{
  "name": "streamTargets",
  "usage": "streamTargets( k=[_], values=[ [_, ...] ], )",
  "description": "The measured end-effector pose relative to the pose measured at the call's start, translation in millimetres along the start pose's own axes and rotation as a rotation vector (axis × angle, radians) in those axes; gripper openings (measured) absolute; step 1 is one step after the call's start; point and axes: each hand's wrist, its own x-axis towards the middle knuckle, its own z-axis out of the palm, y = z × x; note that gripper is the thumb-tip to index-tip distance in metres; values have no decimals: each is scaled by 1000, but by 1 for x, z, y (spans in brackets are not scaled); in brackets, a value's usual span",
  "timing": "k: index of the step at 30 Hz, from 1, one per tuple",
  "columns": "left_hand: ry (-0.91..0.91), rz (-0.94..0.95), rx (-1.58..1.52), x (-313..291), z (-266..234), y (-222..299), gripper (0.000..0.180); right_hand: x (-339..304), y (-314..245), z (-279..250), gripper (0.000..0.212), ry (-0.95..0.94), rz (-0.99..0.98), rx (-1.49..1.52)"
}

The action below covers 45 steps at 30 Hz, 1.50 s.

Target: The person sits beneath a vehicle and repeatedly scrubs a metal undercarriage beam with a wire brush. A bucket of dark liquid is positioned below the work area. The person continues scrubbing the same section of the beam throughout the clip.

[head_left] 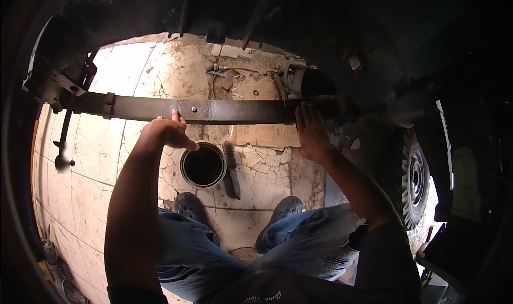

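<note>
A dark steel leaf spring (246, 111) runs across in front of me beneath a vehicle. It carries a small bolt head (194, 109) near its middle and a clamp (109, 106) toward its left end. My left hand (171, 132) rests at its near edge left of the bolt, a fingertip on the steel and the thumb stretched out sideways. Farther right, my right hand (311, 131) lies with straight fingers against the spring, holding nothing. Below the left hand stands a round open can (203, 166) with dark contents, beside a brush (231, 170) on the floor.
Flattened cardboard (262, 135) lies on the cracked tile floor (133, 160) under the spring. A rod with a rounded end (63, 160) hangs at the left. A wheel (416, 176) stands at the right, and dark vehicle parts (214, 10) close in above.
</note>
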Motion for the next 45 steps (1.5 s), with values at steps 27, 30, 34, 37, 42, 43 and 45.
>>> streamTargets(
  k=[27, 30, 34, 37, 42, 43, 45],
  values=[
    [65, 70, 21, 16, 9, -12, 120, 38, 4, 6, 96, 14, 221, -25],
    [55, 66, 42, 21, 7, -10, 119, 31, 15, 13, 100, 32, 120, -48],
    [68, 41, 34, 12, 13, -11, 118, 3, -3, -1, 82, -10, 36, -18],
    [54, 39, 18, 7, 9, -6, 116, -2, -2, 10, 81, 48, 36, 20],
    [18, 37, 38, 9, 9, -8, 120, 23, 2, 9, 79, 62, 75, -3],
    [20, 44, 29, 8, 8, -8, 119, 25, 3, 6, 78, 33, 76, -6],
    [29, 50, 31, 10, 7, -9, 119, 25, 4, -1, 76, -28, 72, -12]
  ],
)
